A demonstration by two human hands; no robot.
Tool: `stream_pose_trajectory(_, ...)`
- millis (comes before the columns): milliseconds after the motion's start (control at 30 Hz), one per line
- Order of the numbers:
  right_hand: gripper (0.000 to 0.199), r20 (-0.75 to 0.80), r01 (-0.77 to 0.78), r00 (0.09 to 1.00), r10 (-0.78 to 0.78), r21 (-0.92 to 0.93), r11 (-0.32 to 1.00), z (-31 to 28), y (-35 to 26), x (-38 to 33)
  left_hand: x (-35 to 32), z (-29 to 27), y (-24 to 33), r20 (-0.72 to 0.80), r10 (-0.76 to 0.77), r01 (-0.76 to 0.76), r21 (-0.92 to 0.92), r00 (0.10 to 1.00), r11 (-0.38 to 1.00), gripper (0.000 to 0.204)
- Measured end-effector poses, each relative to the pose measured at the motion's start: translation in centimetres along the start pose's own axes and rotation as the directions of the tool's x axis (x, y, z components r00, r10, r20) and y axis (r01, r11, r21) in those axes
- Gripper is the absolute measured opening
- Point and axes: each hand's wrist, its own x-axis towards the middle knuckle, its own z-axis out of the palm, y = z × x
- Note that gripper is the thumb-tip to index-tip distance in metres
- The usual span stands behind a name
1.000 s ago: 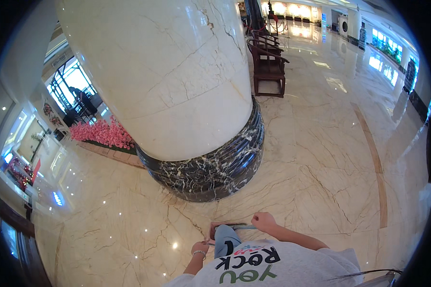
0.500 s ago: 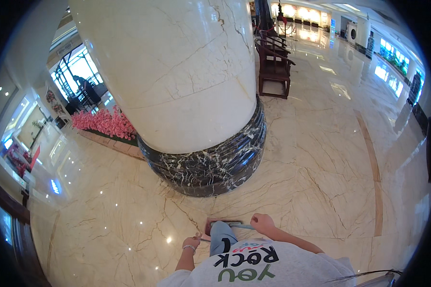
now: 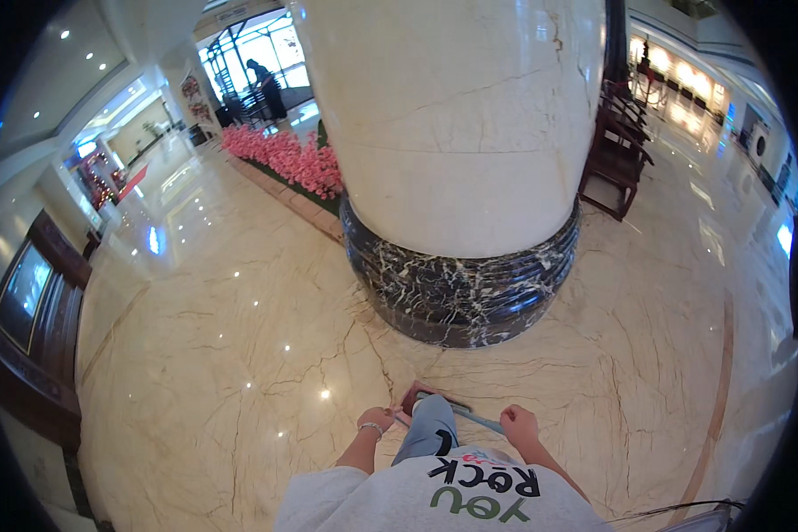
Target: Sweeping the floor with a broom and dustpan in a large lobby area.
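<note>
Low in front of me, my left hand [image 3: 378, 418], with a bracelet at the wrist, is closed on the handle of a pink dustpan [image 3: 408, 390]. My right hand [image 3: 517, 424] is closed round the top of the pale blue-grey handle of a broom [image 3: 482, 420]. The broom's handle slants down to a dark head lying at the dustpan on the floor. My bent knee in light blue trousers hides part of both tools.
A thick white marble pillar [image 3: 452, 160] with a dark veined base [image 3: 461, 297] stands just ahead. Pink flowers [image 3: 284, 160] border it on the left; dark wooden chairs [image 3: 616, 160] stand behind right. Another person [image 3: 264, 84] is far off. Glossy marble floor [image 3: 213, 346] surrounds me.
My view has turned left, so the pillar and chairs sit further right. Both hands appear further right too, still holding the dustpan and broom.
</note>
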Motion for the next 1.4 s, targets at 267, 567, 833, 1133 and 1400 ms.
stream_pose_trajectory(267,0.016,-0.007,-0.029,1.000,0.029,0.005,1.000,-0.6,0.0,1.1,0.3,0.1,0.0,-0.020,0.026,-0.025,0.031,0.999,0.999,0.058)
stream_pose_trajectory(567,0.019,0.012,-0.063,0.998,0.063,0.023,0.998,-1.0,-1.3,1.6,1.1,-2.3,0.4,-0.019,0.020,-0.019,0.031,1.000,0.999,0.049)
stream_pose_trajectory(833,0.020,-0.022,-0.018,1.000,0.020,0.069,0.997,-0.5,-1.0,2.2,1.6,-2.9,0.7,0.040,0.079,-0.082,0.070,0.996,0.994,0.042)
stream_pose_trajectory(1133,0.019,0.000,-0.067,0.998,0.067,0.083,0.994,-1.6,-1.0,2.1,2.6,-1.8,-0.2,0.066,0.115,-0.125,0.179,0.991,0.976,0.040)
stream_pose_trajectory(1400,0.018,-0.010,-0.129,0.991,0.130,0.031,0.991,-1.3,0.5,2.7,-1.1,-4.0,3.7,0.032,0.010,-0.016,0.171,0.999,0.985,0.043)
